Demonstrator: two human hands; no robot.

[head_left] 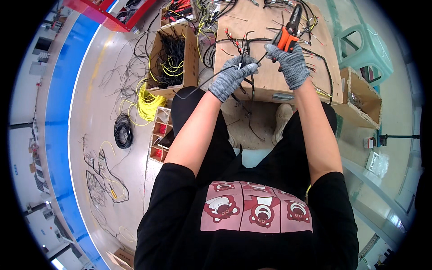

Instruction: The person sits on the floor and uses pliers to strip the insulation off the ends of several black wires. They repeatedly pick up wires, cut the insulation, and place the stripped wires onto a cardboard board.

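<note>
Now, cable [204, 83]: in our left hand [232, 78], over the near side of the bench [270, 77]; a loose pinch could let it slip.
Pliers [287, 40]: in our right hand [291, 65], pointing away; a careless squeeze might nick insulation.
Harness [257, 40]: close by, so tugging could snag it.
Left fingers: closed on the cable, thumb pressing.
Right fingers: wrapped round the handles.

Glossy grey floor [90, 112] underlies a pale wooden worktable [265, 84]; a green plastic stool [375, 51] stands to the worktable's right.
</note>
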